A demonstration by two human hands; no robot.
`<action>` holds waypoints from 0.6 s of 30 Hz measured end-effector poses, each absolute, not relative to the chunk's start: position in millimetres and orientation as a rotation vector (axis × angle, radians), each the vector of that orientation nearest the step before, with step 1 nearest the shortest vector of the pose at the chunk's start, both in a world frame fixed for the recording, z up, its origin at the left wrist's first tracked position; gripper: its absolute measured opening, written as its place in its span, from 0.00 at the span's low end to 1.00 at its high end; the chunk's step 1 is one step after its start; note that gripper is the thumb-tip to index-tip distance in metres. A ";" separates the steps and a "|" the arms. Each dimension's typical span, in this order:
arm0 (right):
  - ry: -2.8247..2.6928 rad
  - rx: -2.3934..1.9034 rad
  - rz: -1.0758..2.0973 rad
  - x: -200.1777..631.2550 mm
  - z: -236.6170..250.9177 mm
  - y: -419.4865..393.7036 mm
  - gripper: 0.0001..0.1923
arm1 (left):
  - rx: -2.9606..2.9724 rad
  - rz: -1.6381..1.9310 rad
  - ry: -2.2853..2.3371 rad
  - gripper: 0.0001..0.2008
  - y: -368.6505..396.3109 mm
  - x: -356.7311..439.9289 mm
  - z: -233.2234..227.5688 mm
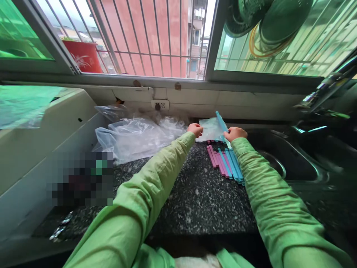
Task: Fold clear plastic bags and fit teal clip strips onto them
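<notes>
bag: small clear plastic bag point(210, 128) at the back of the dark speckled stone table point(195, 197), stretched between both hands, probably to keep its mouth flat.
left hand point(195, 129): closed, pinching the bag's left edge.
right hand point(235, 133): closed on a long blue plastic clip point(221, 122) at the bag's right edge.
spare clips: pink and blue plastic clips point(224, 165) lie just in front of the bag.
loose bags: crumpled clear plastic bags point(136, 136) left of the bag.

I see a heap of clear plastic bags point(134, 136) at the worktop's point(195, 201) back edge, a steel sink point(301, 163) at its right edge.
</notes>
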State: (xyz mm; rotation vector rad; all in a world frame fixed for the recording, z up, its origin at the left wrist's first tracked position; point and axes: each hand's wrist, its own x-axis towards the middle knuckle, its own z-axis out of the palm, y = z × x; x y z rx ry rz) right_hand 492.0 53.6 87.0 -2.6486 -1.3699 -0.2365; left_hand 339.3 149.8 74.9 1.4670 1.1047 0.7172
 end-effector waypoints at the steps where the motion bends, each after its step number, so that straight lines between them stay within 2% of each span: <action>1: -1.368 -2.687 -0.186 493.3 85.0 58.2 0.18 | 1.471 0.718 1.131 0.06 153.2 344.5 71.2; 5: -1.381 -2.741 -0.088 493.0 76.3 73.3 0.18 | 1.491 0.733 1.232 0.02 164.0 357.6 53.3; 12: -1.425 -2.755 -0.080 485.5 60.1 85.6 0.17 | 1.614 0.710 1.307 0.06 173.8 361.4 29.1; 18: -1.472 -2.729 -0.116 486.2 49.3 89.6 0.15 | 1.738 0.682 1.309 0.11 170.7 352.1 27.6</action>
